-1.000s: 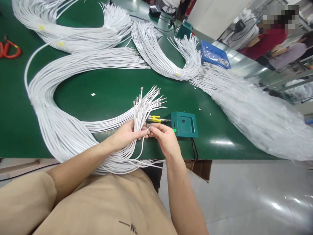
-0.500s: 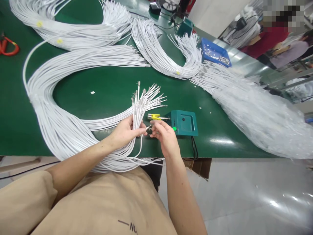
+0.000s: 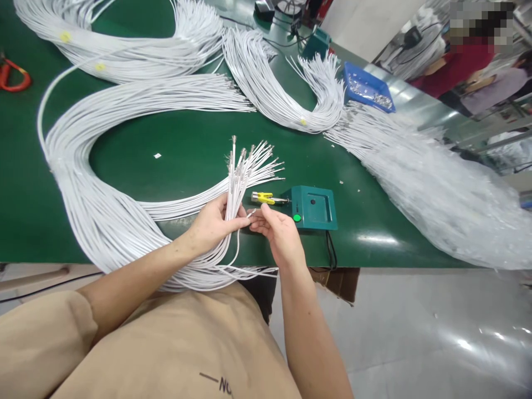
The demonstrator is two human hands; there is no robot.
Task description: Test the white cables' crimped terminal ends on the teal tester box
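The single white cable (image 3: 240, 244) is being pinched at its tip by the right hand (image 3: 277, 231), at nine o'clock of the green tester box (image 3: 312, 208); the left hand (image 3: 214, 224) is clamping the cable bundle (image 3: 239, 185) upright. Next probably calls for plugging in, steadily aimed.

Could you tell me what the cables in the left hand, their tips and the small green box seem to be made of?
The cables in the left hand look plastic-sheathed: smooth, matte white, bending easily. Their tips appear metal, grey and glinting. The green box seems moulded plastic with a slight sheen, though a painted casing cannot be ruled out.
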